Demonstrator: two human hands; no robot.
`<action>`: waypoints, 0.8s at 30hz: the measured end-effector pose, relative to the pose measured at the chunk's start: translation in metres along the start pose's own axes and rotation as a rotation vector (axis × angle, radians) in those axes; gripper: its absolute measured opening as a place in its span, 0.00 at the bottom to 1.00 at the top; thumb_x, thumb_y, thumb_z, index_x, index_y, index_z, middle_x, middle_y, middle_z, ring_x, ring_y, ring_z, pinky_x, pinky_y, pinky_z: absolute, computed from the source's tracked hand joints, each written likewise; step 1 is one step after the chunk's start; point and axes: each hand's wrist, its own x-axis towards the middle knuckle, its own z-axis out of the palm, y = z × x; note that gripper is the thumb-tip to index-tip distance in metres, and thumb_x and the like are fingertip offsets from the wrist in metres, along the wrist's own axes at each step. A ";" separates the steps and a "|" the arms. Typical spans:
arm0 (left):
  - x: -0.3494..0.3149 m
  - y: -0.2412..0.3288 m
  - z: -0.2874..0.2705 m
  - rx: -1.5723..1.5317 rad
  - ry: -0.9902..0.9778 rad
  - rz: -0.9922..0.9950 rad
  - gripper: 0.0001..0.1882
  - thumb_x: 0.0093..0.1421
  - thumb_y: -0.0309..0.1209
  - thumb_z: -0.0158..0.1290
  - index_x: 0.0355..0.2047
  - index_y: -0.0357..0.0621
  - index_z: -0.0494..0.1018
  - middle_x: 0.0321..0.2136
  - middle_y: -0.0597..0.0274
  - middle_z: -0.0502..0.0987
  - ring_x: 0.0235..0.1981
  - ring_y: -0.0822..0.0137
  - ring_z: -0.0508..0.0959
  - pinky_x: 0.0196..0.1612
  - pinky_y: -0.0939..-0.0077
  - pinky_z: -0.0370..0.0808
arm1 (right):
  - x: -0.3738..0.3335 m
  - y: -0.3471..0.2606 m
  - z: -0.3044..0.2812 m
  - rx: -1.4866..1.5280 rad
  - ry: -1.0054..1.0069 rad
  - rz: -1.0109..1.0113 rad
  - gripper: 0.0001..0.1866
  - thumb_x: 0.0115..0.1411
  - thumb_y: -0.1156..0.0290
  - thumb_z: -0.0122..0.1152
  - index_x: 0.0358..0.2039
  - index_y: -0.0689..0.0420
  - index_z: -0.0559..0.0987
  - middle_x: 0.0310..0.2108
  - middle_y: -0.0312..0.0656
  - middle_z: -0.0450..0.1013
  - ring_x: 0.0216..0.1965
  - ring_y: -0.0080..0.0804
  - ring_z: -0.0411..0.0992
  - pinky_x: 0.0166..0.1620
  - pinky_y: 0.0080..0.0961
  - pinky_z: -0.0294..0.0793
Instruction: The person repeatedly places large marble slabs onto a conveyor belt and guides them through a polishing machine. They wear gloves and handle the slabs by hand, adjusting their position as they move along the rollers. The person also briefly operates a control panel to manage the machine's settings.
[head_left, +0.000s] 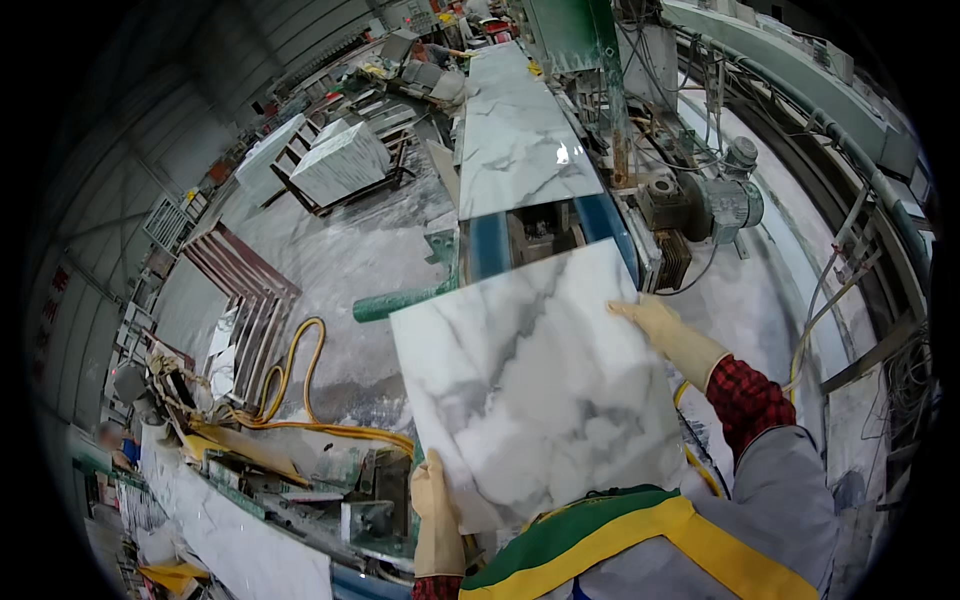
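A square slab of white marble with grey veins is held tilted in front of my body. My left hand, in a cream work glove, grips its lower left edge. My right hand, gloved the same way, grasps its upper right edge, thumb on the face and the other fingers mostly hidden behind. Just beyond the slab runs a conveyor with blue belts. Farther along it lie polished marble slabs with grey veining.
An electric motor juts out right of the conveyor. A green roller sticks out to its left. A yellow hose loops over the floor. Stacked marble blocks and a brown metal rack stand left. Another marble slab lies lower left.
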 end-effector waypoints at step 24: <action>0.197 0.177 0.192 0.737 -0.483 0.212 0.35 0.78 0.57 0.35 0.64 0.42 0.74 0.63 0.39 0.76 0.63 0.39 0.75 0.66 0.49 0.71 | 0.162 0.067 -0.057 0.060 0.071 -0.270 0.27 0.79 0.52 0.55 0.64 0.61 0.79 0.55 0.44 0.83 0.53 0.36 0.82 0.57 0.35 0.81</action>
